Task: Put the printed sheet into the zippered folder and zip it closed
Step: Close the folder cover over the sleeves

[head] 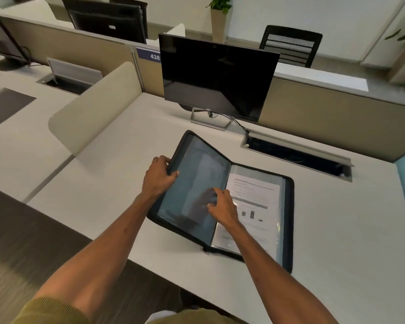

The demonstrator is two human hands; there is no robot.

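My left hand [158, 177] has a firm grip on the outer edge of the raised left cover of the zippered folder [289, 206]. My right hand [222, 206] rests loose-fingered near the spine, holding nothing. The printed sheet [255, 195] lies flat in the right half, thin and floppy. The cover looks stiff, best held by its edge. The pale bench [337, 230] is smooth, with a dark monitor [218, 78] at its far side.

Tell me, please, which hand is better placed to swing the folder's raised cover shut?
Left. The left hand grips the outer edge of the raised cover, so it could likely fold it over the printed sheet; the right hand is above the sheet, in the way.
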